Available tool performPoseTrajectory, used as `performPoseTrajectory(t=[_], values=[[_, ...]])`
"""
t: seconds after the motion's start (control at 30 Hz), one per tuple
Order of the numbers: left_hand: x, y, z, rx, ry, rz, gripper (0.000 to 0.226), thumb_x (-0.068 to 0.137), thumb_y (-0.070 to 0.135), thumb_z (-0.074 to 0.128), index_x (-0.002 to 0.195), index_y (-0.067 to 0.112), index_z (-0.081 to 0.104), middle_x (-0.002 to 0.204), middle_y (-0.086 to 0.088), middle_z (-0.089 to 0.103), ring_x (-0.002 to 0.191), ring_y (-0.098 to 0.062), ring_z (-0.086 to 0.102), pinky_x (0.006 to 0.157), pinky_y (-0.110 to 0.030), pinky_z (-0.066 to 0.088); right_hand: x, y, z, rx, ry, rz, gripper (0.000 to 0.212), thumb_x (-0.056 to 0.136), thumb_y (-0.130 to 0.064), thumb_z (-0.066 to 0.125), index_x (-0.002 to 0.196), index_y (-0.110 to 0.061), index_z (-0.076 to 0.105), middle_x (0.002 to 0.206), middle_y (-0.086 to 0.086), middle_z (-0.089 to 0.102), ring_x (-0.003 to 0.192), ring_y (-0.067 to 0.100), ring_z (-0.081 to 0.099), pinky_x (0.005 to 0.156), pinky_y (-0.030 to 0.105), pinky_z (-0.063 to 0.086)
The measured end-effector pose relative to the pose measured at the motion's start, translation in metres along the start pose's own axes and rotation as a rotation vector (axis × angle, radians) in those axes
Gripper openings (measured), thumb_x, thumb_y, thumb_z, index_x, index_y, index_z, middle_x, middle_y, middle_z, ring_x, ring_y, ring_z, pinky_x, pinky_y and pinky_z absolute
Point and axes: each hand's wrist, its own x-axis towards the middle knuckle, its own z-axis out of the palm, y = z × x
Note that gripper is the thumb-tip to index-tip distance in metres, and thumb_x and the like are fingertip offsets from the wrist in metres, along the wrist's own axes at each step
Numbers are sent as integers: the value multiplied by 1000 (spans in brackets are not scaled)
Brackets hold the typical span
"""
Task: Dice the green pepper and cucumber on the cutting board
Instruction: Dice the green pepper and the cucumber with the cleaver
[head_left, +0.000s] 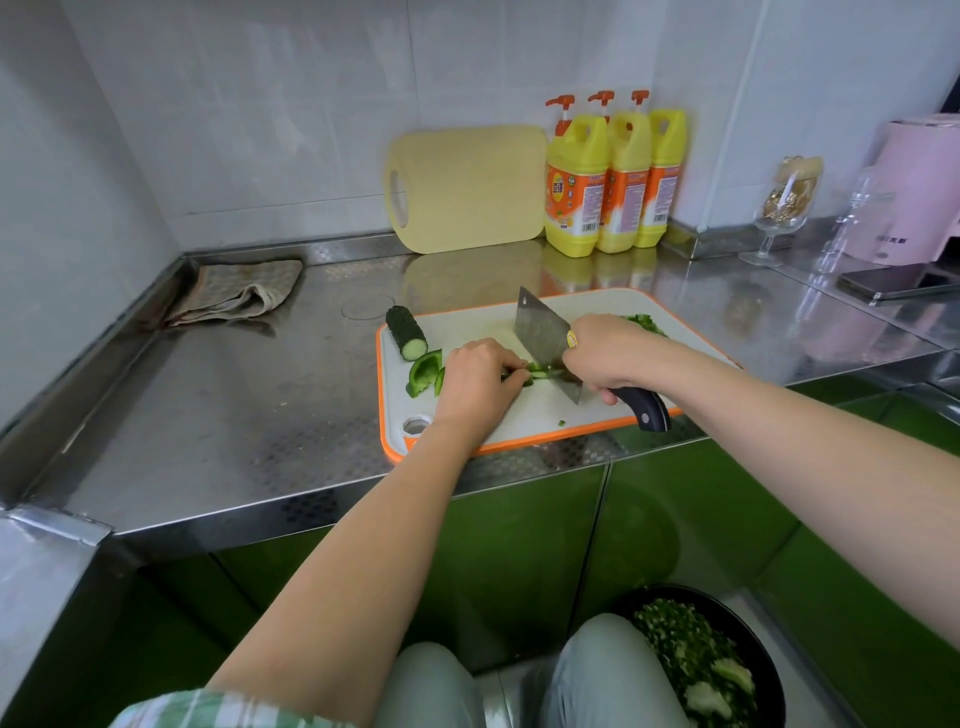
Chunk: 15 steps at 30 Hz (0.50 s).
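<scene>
A white cutting board (519, 415) with an orange rim lies on the steel counter. My left hand (480, 382) holds down green pepper strips (537, 370) with curled fingers. My right hand (608, 353) grips the black handle of a cleaver (543, 338), whose blade stands on the strips just right of my left fingertips. A larger green pepper piece (425, 370) lies left of my left hand. A cut cucumber piece (406, 332) rests at the board's far left corner. Diced green bits (643, 322) are piled at the far right, partly hidden by my right hand.
A yellow cutting board (467, 189) leans on the wall beside three yellow detergent bottles (613, 182). A folded rag (236, 293) lies at the back left. A wine glass (784, 208), a phone (898, 283) and a pink appliance (919, 192) stand right. A black bowl (774, 670) of chopped greens sits below.
</scene>
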Motion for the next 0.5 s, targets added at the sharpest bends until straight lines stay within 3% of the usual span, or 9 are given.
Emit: performPoseTrajectory(t=[0.1, 0.27, 0.37, 0.5], values=[[0, 0, -1, -16, 1, -7, 11, 85, 19, 70, 89, 13, 78, 94, -2, 72, 85, -21, 62, 78, -34, 47, 4, -3, 8, 15, 18, 14, 13, 91, -2, 44, 85, 3, 55, 51, 11, 55, 45, 22, 54, 48, 23, 41], [0, 1, -2, -3, 5, -5, 12, 85, 20, 70, 90, 12, 78, 95, -3, 73, 83, -20, 63, 72, -28, 44, 14, 1, 20, 101, 130, -10, 15, 95, -9, 40, 81, -6, 45, 66, 13, 55, 46, 26, 57, 48, 24, 42], [-1, 1, -3, -19, 11, -18, 11, 84, 20, 72, 88, 12, 78, 91, -3, 74, 80, -19, 64, 71, -27, 44, 12, 7, 19, 101, 167, -35, 19, 96, -13, 36, 78, -10, 41, 64, 10, 55, 44, 22, 57, 47, 24, 39], [-3, 3, -4, -46, 21, -34, 10, 83, 19, 73, 85, 11, 78, 87, -3, 75, 76, -18, 63, 71, -26, 44, 0, 2, 4, 43, 105, -59, 17, 95, -9, 35, 83, -5, 46, 67, 14, 58, 45, 22, 55, 45, 24, 37]])
